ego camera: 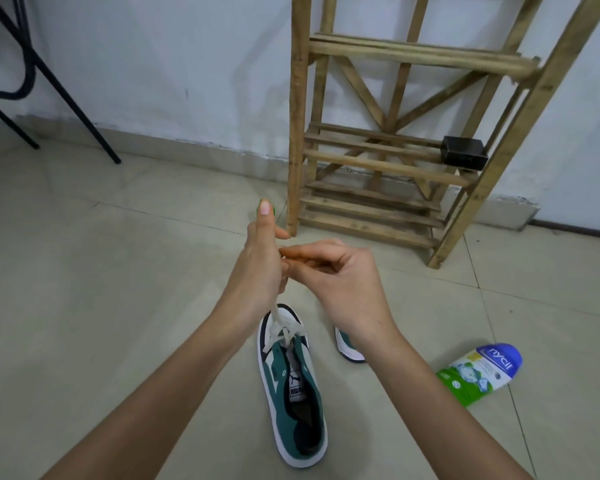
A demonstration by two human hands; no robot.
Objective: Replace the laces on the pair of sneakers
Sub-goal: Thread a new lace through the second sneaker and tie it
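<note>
Bottle (480, 373) right of sneaker (293, 393) (floor)

Two bare forearms, no sleeves, watch or rings visible. Left hand (262, 261): short, pale pink thumbnail. Right hand (343, 289): nails not visible.

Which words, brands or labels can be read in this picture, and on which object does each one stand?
"nycil": white letters on the blue cap end of the bottle lying on the floor.
"PUMA": on the tongue label of the green sneaker, blurred but readable, with a small logo above it.
The fine print on the bottle's green and white body is too small to read.
</note>
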